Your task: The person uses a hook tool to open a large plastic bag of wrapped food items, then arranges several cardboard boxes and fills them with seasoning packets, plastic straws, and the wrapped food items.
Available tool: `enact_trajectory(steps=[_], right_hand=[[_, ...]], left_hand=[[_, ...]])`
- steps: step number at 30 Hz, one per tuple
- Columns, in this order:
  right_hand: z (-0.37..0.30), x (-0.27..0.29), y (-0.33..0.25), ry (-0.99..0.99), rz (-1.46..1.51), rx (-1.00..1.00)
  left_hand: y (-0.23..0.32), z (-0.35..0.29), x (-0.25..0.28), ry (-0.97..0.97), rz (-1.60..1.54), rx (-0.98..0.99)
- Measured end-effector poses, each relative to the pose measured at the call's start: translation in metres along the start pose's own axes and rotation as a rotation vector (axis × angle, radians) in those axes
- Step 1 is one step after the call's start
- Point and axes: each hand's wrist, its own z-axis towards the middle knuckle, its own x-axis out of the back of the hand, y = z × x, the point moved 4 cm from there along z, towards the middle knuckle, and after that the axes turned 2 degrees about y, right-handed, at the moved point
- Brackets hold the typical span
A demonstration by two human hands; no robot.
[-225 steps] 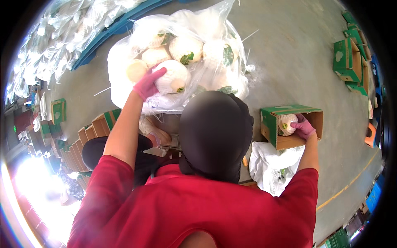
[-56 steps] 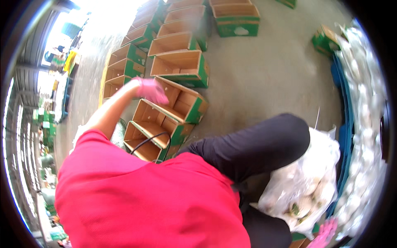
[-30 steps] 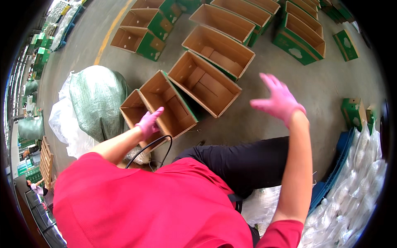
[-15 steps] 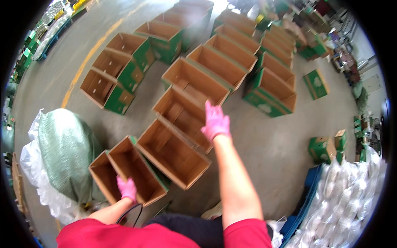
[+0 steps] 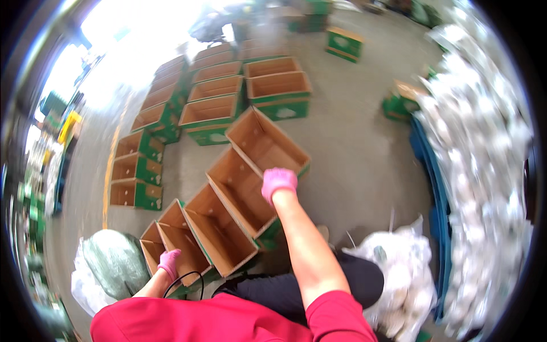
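Both my hands wear pink gloves. My right hand (image 5: 279, 183) is closed over the rim where an open cardboard box (image 5: 242, 185) meets the farther box (image 5: 273, 151); which of the two walls its fingers hold is hidden. My left hand (image 5: 169, 263) grips the thin wall between the two nearest cardboard boxes, the left one (image 5: 151, 251) and the one beside it (image 5: 188, 251). Another open box (image 5: 219, 228) stands between the hands. These boxes form a slanting row, brown inside and green outside, with nothing visible inside them.
More open green boxes (image 5: 211, 114) stand in rows ahead, with a short stack-like row (image 5: 134, 171) at left. A green-wrapped bundle (image 5: 117, 265) lies by my left arm. White plastic bags (image 5: 399, 268) and a blue pallet (image 5: 436, 228) with wrapped goods are at right.
My view has turned to the right. My right hand has gone from stretched fingers to a closed grip on a box rim. The boxes under my hands now stand apart from those ahead.
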Motion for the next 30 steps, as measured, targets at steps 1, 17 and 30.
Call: enact_trajectory(steps=[1, 17, 30], right_hand=[[-0.026, 0.034, 0.014, 0.050, 0.024, -0.048], [-0.804, -0.016, 0.088, 2.411, 0.163, -1.091], [-1.088, -0.387, -0.070, 2.080, -0.183, -2.427]], left_hand=[[0.035, -0.027, -0.011, 0.077, 0.050, -0.094], [0.333, -0.641, -0.265, -0.547, -0.241, -2.584], [-0.303, -1.187, -0.356, -2.551, -0.270, -2.088]])
